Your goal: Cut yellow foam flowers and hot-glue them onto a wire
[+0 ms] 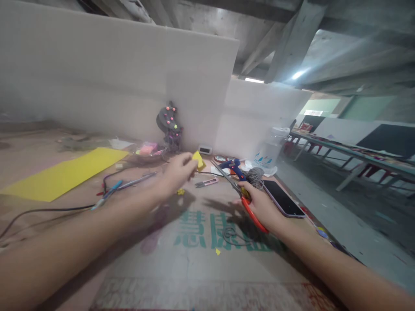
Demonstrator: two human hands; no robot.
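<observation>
The left hand (pixel 181 170) is bare, as is the wrist just behind it; the left forearm (pixel 97 229), uncovered too, broadens farther from the hand. The right hand (pixel 261 203) is likewise bare, with an unsleeved, tapering right forearm (pixel 327 255) behind it. Fine detail is blurred.

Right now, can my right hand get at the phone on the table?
Probably yes: the phone lies right beside your right hand, its screen uncovered. But that hand holds the red-handled scissors, so you'd likely need to put them down first.
</observation>
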